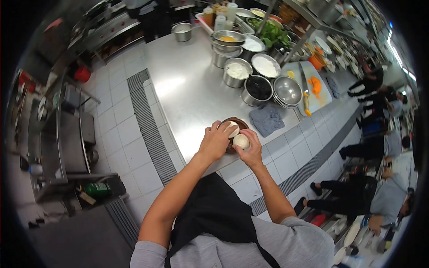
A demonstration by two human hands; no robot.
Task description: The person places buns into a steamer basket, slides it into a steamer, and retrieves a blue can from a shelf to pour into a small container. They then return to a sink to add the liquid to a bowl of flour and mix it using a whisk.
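White ball (pixel 241 141) shows between the thumb and fingers of the right hand (pixel 252 151), which I see closed around it, above the near right part of a brown bowl (pixel 241 122); whether the ball touches the bowl I cannot tell from my feed. I have the left hand (pixel 216 141) over a second white piece (pixel 233 129) in the bowl, fingers lying on it; I cannot tell whether they clamp it. The bowl stands at the near edge of the steel table (pixel 187 96). Just right of it I see a crumpled grey cloth (pixel 267 120). Beyond the cloth stand a pot of dark contents (pixel 258 88) and stacked steel bowls (pixel 288 90), with a cutting board (pixel 319 102) farther right.
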